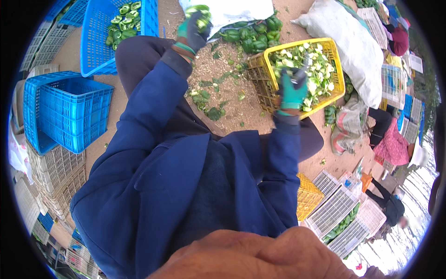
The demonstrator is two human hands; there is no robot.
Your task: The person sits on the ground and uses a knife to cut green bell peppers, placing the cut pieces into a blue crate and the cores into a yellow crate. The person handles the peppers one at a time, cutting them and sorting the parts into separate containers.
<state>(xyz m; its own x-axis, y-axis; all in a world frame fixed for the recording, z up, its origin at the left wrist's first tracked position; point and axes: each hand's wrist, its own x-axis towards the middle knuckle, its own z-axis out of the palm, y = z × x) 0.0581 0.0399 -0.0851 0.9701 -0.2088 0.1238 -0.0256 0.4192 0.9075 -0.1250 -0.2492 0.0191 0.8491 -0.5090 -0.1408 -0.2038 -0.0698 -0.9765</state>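
Note:
My left hand [192, 35], in a green and dark knit work glove, grips cut green bell pepper [202, 23] above the ground near a white sack [237, 12]. My right hand [293, 89], gloved alike, is over the near side of a tilted yellow plastic crate [271, 59]. A thin grey blade, apparently a knife [307, 62], sticks out from its blurred fingers. Pale pepper cores and green scraps [322, 75] fill the crate. Whole green bell peppers [256, 38] spill from the white sack. To the left, a blue crate [99, 45] holds hollowed pepper pieces [125, 22].
Nested blue crates [75, 115] stand at left above beige crates [57, 171]. Pepper scraps [212, 111] litter the ground between my knees. A full white sack [348, 45] lies beyond the yellow crate. At right, a person in pink [392, 143] sits near stacked crates [334, 205].

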